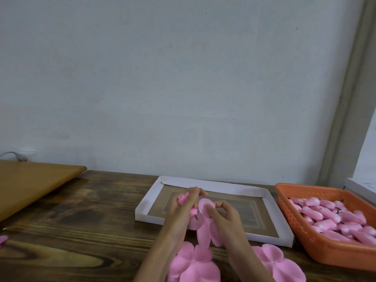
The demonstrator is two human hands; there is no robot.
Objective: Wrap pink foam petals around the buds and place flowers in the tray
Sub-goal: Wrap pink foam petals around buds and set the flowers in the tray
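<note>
Petal wrapping over the tray (pixel 270 202).
We note left hand (pixel 184 204) gripping a bud (pixel 184 198); right hand (pixel 223 215) pinching a petal (pixel 205 207) at 3 o'clock.

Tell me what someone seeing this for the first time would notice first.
Probably the pink: two bare hands at bottom centre, the left hand gripping a bud while the right hand pinches a foam petal piece. At right, an orange basket is heaped with pink buds, and the white cardboard tray behind the hands holds no flowers.

Bud (pixel 184 198) mostly hidden in left hand (pixel 181 208) grip; petal pile (pixel 195 265) cut by bottom edge; basket (pixel 325 247) cropped right.
</note>
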